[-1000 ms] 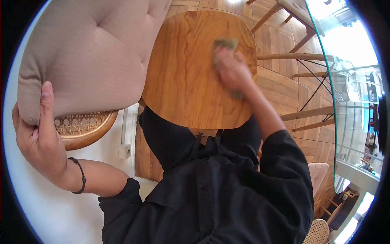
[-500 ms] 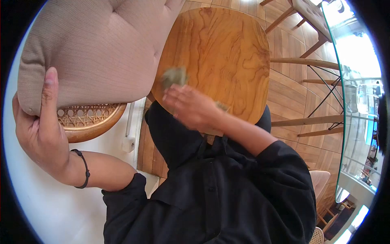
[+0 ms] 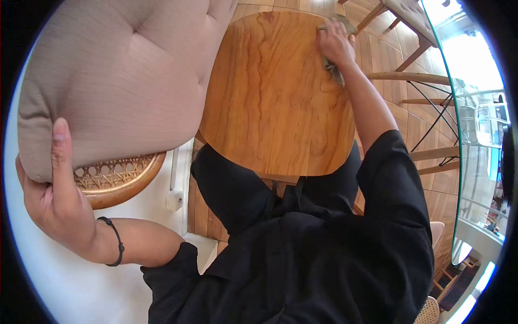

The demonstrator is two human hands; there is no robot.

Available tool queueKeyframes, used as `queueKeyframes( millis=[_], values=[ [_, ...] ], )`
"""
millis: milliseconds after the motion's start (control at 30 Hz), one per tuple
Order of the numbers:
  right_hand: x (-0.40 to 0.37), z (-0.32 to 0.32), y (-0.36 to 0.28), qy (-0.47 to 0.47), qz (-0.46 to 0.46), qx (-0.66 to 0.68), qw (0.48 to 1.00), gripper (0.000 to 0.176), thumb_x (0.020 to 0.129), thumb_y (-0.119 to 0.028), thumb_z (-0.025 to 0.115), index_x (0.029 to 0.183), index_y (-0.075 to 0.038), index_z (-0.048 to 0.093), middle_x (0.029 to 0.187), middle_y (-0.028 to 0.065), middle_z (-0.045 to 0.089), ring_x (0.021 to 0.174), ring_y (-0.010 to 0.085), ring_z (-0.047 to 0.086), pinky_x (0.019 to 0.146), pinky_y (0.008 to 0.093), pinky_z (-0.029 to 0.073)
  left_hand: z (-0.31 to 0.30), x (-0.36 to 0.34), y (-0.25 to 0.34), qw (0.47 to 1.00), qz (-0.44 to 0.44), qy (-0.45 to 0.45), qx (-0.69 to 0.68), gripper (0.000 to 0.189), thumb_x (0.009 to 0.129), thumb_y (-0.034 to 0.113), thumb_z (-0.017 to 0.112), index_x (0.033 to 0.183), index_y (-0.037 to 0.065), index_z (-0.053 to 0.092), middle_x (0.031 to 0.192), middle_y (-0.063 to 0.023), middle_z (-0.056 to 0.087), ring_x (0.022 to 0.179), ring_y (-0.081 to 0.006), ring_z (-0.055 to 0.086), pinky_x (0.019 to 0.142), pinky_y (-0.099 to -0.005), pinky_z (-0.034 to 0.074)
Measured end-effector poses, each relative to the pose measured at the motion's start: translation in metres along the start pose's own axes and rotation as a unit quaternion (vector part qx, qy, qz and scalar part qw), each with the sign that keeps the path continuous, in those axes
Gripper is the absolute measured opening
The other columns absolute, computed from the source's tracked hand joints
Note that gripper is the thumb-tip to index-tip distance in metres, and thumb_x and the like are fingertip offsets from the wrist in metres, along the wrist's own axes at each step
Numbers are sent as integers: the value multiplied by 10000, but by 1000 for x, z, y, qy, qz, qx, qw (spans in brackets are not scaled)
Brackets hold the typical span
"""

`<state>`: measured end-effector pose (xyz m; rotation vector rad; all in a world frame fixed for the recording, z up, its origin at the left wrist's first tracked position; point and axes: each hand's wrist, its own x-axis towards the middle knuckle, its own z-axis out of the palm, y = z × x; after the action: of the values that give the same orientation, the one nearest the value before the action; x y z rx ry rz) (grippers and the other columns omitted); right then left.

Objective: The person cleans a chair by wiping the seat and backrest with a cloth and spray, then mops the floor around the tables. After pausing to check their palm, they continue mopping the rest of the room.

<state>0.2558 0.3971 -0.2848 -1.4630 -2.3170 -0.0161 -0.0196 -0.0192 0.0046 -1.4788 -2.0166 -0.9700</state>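
My left hand [image 3: 62,200] grips the corner of a beige tufted seat cushion [image 3: 124,81], thumb on top and fingers underneath. The cushion is lifted and tilted at the left, partly over a woven cane chair back [image 3: 116,175]. My right hand [image 3: 335,44] presses a crumpled greyish-green cloth [image 3: 333,71] on the far right edge of a wooden chair seat [image 3: 275,102]. The seat has a rounded outline and wavy grain, and it lies above my knees. Part of the cloth pokes out beyond my fingertips; the rest is hidden under the hand.
A glass-topped table [image 3: 458,135] with wooden legs and thin black braces stands at the right. Beyond it is another chair with a cushion [image 3: 407,16]. A white wall [image 3: 70,275] runs along the left, with a small white box [image 3: 174,200] low down. The floor is wood parquet [image 3: 388,108].
My right hand has swept the cloth from the seat's near left part to its far right edge. My left hand still holds the cushion, which sits slightly lower in view.
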Motion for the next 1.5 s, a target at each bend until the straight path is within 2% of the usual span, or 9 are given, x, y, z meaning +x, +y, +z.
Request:
queueKeyframes(
  millis=[167,300,500,667,900,1033,1233,1300,1500],
  values=[
    [20,10,-13,13,81,-21,996,567,1004,-390,364,1498,-115,320,1542,175,339,1450,335,281,1180,515,211,8,0,12,997,-47,36,-48,240,897,168,731,976,-58,709,981,-97,666,898,-151,642,815,-248,466],
    [16,32,-73,-40,-101,28,994,608,974,-342,433,1484,-34,315,1527,191,363,1427,358,320,1184,482,231,2,-3,2,999,-33,14,-13,257,915,211,710,1003,-30,697,1009,-105,681,946,-164,651,844,-266,485],
    [-109,-10,-216,-182,-416,72,888,617,981,-329,433,1457,54,343,1518,222,370,1448,360,281,1210,430,195,-1,-3,7,999,-19,-10,37,261,925,212,700,1018,-31,682,1004,-96,680,949,-159,644,868,-264,477],
    [-157,-17,-212,-161,-481,228,832,597,1000,-330,402,1455,51,341,1519,200,381,1465,299,268,1212,422,178,-1,-6,5,1000,-23,-5,5,266,930,198,691,1044,-41,669,1036,-104,681,964,-172,643,892,-269,468],
    [-35,5,-198,-213,-328,93,916,597,864,-327,548,1392,-72,433,1459,172,460,1407,278,381,1174,414,254,0,-6,3,1000,-18,5,-13,253,932,185,687,1043,-43,675,1032,-112,674,979,-178,637,890,-275,465],
    [50,53,-152,-8,-136,95,986,523,912,-318,512,1376,-88,442,1475,173,423,1414,295,346,1160,444,275,0,-5,5,1000,-7,10,3,235,932,166,682,1030,-47,679,1015,-98,669,966,-176,635,876,-272,462],
    [36,55,-167,13,-257,15,966,516,963,-302,453,1386,-7,426,1385,201,498,1355,352,397,1137,470,302,-1,-1,11,999,14,-7,28,216,909,128,698,994,-70,692,999,-120,666,961,-194,629,859,-293,459],
    [-7,16,-198,-185,-305,30,934,514,948,-285,478,1352,30,441,1384,214,494,1335,366,409,1128,465,311,-3,1,15,997,36,-21,59,223,894,118,711,976,-88,692,1003,-134,669,957,-212,626,855,-310,459],
    [-167,-18,-220,-202,-476,180,837,565,940,-278,492,1388,55,408,1428,243,451,1376,370,384,1164,418,276,2,6,24,997,57,19,39,197,823,81,754,912,-85,699,871,-144,679,883,-277,599,784,-358,459]
  ],
)
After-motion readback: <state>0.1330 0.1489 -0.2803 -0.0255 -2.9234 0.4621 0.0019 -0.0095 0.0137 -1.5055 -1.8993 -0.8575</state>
